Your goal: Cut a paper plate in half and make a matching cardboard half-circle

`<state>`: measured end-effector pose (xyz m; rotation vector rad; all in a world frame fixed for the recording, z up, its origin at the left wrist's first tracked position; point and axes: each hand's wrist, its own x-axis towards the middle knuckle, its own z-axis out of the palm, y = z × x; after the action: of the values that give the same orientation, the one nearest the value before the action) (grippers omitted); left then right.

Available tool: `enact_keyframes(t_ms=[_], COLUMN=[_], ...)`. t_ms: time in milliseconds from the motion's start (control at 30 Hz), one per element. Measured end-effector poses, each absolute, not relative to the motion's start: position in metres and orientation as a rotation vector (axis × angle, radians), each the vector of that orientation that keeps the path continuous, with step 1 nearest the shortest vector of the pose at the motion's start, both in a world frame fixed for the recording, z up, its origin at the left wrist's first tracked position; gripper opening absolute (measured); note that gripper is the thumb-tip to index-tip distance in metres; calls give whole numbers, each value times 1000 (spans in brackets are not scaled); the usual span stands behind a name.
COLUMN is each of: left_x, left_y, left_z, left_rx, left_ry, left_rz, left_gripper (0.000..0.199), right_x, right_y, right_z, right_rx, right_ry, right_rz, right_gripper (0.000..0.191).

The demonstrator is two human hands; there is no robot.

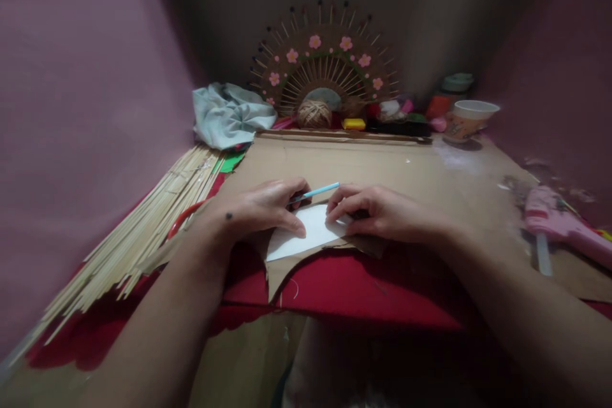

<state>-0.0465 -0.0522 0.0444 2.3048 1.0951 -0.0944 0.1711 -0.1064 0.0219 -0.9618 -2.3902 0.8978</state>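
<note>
A white paper piece (306, 229) with a curved edge lies on brown cardboard at the near edge of the table. My left hand (268, 207) has its thumb pressed on the left part of the paper, its other fingers curled at the far side. A slim light-blue stick (321, 191), pen-like but of unclear kind, sticks out from those fingers toward the right. With fingertips and thumb drawn together, my right hand (370, 210) grips the paper's right end. The undersides of both hands are hidden.
Left lies a bundle of thin wooden sticks (157, 210). A pink glue gun (564, 223) rests at right on the large cardboard sheet (335, 156). Behind stand a decorated fan (313, 44), a twine ball (314, 113), a light-blue cloth (229, 115) and a paper cup (468, 121).
</note>
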Motion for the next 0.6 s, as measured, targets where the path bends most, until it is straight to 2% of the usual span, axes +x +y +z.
enact_keyframes(t_ms=[600], left_x=[-50], left_y=[-49], left_z=[38], left_rx=[2314], left_ry=[1064], left_rz=[-41], left_gripper=[44], right_x=[175], right_y=[-106], right_z=[20], right_rx=[-924], right_ry=[-2375], right_rz=[949], right_gripper=[20])
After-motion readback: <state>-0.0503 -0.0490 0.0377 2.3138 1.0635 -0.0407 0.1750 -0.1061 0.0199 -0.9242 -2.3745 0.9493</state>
